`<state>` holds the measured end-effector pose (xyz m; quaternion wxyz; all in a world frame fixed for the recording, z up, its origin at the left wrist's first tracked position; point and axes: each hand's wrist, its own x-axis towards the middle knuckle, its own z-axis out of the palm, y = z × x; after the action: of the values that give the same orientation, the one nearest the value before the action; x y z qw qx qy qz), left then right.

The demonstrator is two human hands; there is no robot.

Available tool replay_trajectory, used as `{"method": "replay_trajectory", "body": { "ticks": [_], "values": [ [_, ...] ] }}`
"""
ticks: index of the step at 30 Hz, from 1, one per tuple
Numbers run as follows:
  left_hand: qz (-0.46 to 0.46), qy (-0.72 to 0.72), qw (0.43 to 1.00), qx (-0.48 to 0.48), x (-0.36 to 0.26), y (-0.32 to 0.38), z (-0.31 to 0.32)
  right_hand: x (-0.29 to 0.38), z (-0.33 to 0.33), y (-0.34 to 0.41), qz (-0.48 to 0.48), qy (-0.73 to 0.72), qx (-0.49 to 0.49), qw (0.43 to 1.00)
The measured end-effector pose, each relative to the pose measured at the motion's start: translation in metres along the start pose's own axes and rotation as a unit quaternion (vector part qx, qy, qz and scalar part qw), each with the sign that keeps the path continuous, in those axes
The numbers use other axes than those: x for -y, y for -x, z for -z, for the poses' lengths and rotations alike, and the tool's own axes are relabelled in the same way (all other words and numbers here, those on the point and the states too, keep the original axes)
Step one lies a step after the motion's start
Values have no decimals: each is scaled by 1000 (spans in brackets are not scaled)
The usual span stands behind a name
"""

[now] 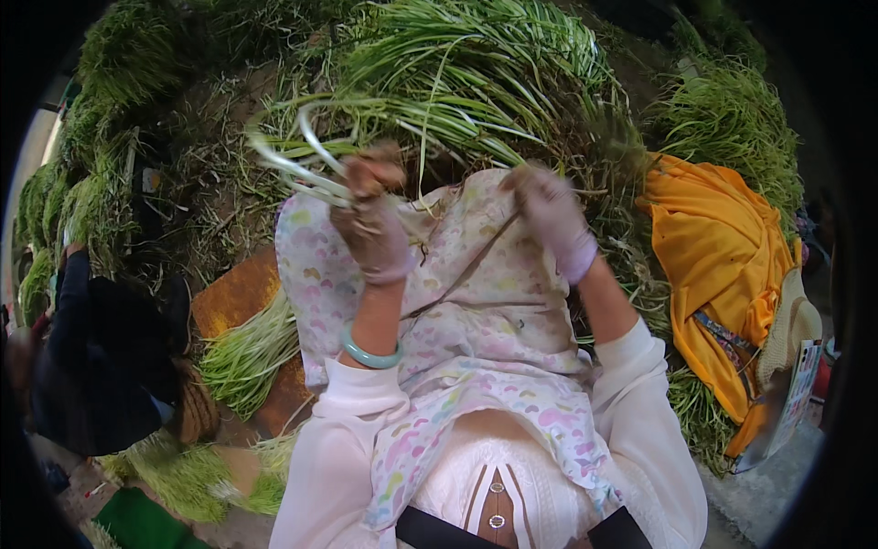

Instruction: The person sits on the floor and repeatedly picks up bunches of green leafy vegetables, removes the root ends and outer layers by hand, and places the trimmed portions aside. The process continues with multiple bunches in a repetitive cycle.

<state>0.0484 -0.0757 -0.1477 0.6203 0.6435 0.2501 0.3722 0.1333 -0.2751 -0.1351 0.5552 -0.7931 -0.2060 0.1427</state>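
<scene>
My left hand point(374, 237), in a soiled thin glove, grips a few long pale stalks point(315, 180) that bend out to the left, blurred by motion. A jade-green bangle point(371, 353) circles that wrist. My right hand point(551, 216), gloved too, is blurred over the far edge of my lap; whether its fingers hold anything I cannot tell. Just beyond both hands lies a large heap of chive-like stalks point(480, 75), with white lower parts and brown, soil-stained ends. A stained, heart-patterned apron point(473, 295) covers my lap.
A bundle of stalks point(250, 357) rests on a rusty metal sheet point(236, 285) to the left. Another person point(103, 370) in dark clothing sits beyond it. Orange cloth point(720, 274) and a straw hat point(789, 322) are at the right, near more greens point(727, 123). Plant scraps point(212, 185) litter the ground.
</scene>
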Motion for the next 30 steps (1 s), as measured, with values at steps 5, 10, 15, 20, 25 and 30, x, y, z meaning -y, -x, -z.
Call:
{"method": "replay_trajectory", "body": {
  "ticks": [5, 10, 15, 20, 25, 30],
  "values": [
    [346, 394, 848, 78, 19, -19, -14, -37, 42, -56, 38, 479, 46, 876],
    [401, 398, 814, 135, 35, 6, -24, 13, 35, -40, 166, 315, -76, 931],
    [392, 339, 846, 125, 34, 29, -43, 36, -13, -4, 64, 154, 42, 985],
    [385, 330, 857, 93, 38, 29, -42, 19, -32, 15, 5, 94, 3, 996],
    [345, 328, 879, 2, 23, 5, -26, -34, 27, 51, 96, 354, -66, 928],
    [356, 296, 886, -16, 7, -8, -12, -87, 121, 92, -217, 625, 18, 749]
  ]
}}
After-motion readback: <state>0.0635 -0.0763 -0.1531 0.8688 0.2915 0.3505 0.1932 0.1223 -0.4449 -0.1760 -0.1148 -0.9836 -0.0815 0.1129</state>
